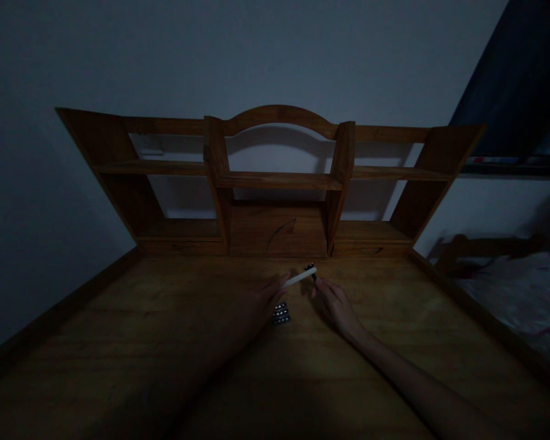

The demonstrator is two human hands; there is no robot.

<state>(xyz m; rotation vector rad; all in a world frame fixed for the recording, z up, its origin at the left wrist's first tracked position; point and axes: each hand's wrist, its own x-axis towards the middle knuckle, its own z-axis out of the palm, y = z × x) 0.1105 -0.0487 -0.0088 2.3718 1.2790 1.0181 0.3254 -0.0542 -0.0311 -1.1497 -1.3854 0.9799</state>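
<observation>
In dim light, my left hand (pixel 266 299) is closed round one end of a slim white stick (pixel 299 277), which slants up to the right. At the stick's far end is a small black piece (pixel 310 267) with shiny spots; its kind is too small and dark to tell. The fingers of my right hand (pixel 333 300) pinch the lower part of that black piece, against or just beside the stick. Beside my left hand, several small dark pieces with rows of shiny dots (pixel 281 313) lie close together on the wooden desk (pixel 371 391).
A wooden shelf unit (pixel 278 181) with open compartments stands along the desk's back edge, against the pale wall (pixel 165 55). Raised wooden edges (pixel 476 311) run along the sides. Right of the desk are pale crumpled fabric (pixel 522 299) and a dark curtain (pixel 513 79).
</observation>
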